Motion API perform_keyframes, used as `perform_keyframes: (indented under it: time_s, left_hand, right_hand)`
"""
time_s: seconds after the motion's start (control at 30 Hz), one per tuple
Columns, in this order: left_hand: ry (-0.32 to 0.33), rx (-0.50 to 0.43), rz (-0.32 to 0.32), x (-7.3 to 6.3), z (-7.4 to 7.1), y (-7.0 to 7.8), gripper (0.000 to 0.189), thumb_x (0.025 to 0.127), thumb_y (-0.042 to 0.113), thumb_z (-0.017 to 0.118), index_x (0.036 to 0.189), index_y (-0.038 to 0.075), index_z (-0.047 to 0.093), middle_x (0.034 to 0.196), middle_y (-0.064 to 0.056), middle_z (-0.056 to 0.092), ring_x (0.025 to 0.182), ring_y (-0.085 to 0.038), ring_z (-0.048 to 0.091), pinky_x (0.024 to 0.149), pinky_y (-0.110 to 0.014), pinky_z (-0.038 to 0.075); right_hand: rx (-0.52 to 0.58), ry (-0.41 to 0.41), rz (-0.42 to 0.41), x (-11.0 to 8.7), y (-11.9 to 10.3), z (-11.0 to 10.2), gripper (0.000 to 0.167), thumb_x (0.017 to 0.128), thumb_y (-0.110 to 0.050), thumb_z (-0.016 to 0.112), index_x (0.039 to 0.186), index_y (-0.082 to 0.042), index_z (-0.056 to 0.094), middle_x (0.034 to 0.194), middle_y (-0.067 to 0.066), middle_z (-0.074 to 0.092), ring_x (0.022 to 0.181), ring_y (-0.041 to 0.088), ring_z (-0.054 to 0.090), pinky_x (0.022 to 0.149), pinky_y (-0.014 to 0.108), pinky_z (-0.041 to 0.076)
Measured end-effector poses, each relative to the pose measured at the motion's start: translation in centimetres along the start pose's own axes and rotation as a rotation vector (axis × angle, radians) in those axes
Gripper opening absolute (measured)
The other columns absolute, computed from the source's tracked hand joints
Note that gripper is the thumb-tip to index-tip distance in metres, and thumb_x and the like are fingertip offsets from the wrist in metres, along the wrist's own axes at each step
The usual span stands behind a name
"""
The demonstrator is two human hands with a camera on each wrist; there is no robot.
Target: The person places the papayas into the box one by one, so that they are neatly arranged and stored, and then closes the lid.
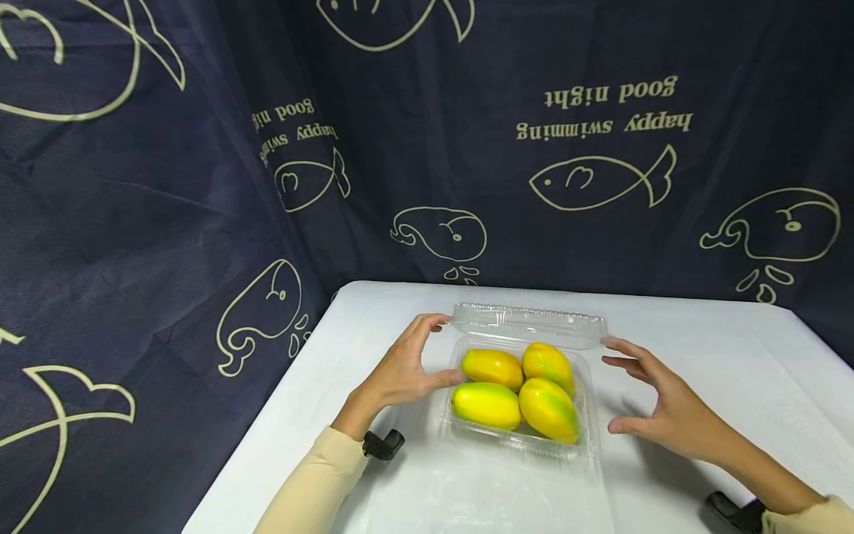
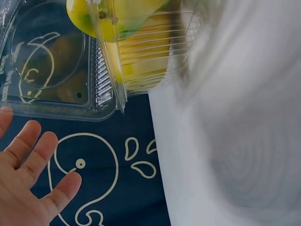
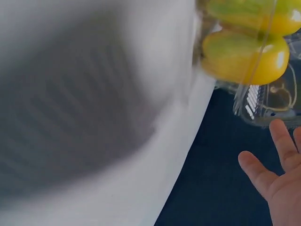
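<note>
A clear plastic clamshell box (image 1: 490, 433) stands on the table with several yellow-green mangoes (image 1: 485, 406) inside. Its hinged lid (image 1: 530, 322) is raised at the back. Beside the box on the left is my left hand (image 1: 407, 371); its fingertips reach the lid's left corner and the thumb is near the box's left rim. On the other side, my right hand (image 1: 674, 408) has its fingers spread, the fingertips at the lid's right corner. Both wrist views show extended fingers close to the lid's edge; whether they touch it I cannot tell. Neither hand grips anything.
A white cloth covers the table (image 1: 720, 348). Behind it and along the left hangs a dark blue curtain (image 1: 427, 163) printed with fish, whales and upside-down lettering. Black wrist devices (image 1: 383, 445) are worn at both wrists.
</note>
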State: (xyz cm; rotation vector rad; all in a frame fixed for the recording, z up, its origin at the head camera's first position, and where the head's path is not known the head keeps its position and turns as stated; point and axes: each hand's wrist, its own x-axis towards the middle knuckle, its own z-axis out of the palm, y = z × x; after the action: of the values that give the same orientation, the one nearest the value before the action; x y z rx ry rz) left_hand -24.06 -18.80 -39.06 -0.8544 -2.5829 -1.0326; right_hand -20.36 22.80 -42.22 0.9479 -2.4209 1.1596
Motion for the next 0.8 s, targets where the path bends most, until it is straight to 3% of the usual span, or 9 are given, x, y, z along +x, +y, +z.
perform_keyframes:
  time_s: [0.27, 0.43, 0.57, 0.8]
  left_hand:
    - [-0.003, 0.012, -0.004, -0.7, 0.1, -0.3, 0.075, 0.079, 0.053, 0.08, 0.141, 0.028, 0.046, 0.141, 0.018, 0.044, 0.129, -0.011, 0.047, 0.107, -0.045, 0.045]
    - [-0.002, 0.042, -0.001, -1.6, 0.0, -0.4, 0.075, 0.078, 0.057, 0.079, 0.14, 0.031, 0.046, 0.142, 0.017, 0.044, 0.13, -0.016, 0.05, 0.108, -0.045, 0.045]
    - [-0.011, 0.063, 0.002, -2.0, -0.1, -0.4, 0.072, 0.079, 0.059, 0.077, 0.139, 0.032, 0.048, 0.144, 0.016, 0.043, 0.131, -0.019, 0.05, 0.108, -0.046, 0.045]
    - [-0.035, 0.076, 0.008, -2.5, 0.4, -0.6, 0.061, 0.083, 0.061, 0.071, 0.133, 0.032, 0.05, 0.144, 0.013, 0.044, 0.135, -0.015, 0.047, 0.109, -0.049, 0.045]
  right_hand:
    - [0.028, 0.056, 0.075, -0.7, -2.0, 0.5, 0.108, 0.063, -0.003, 0.093, 0.154, -0.015, 0.035, 0.154, 0.0, 0.044, 0.124, -0.005, 0.054, 0.099, 0.004, 0.039]
    - [0.011, 0.056, 0.07, -0.9, -3.1, 0.6, 0.107, 0.061, -0.005, 0.094, 0.152, -0.014, 0.039, 0.149, 0.006, 0.048, 0.123, -0.004, 0.054, 0.102, 0.004, 0.036]
    - [-0.016, 0.072, 0.068, -1.4, -3.6, 0.8, 0.106, 0.057, -0.01, 0.096, 0.149, -0.015, 0.043, 0.144, 0.001, 0.052, 0.118, -0.006, 0.055, 0.102, 0.004, 0.033]
    - [-0.018, 0.075, 0.075, -2.4, -3.9, 1.5, 0.103, 0.056, -0.01, 0.096, 0.146, -0.013, 0.046, 0.141, 0.001, 0.053, 0.115, -0.004, 0.055, 0.1, 0.005, 0.032]
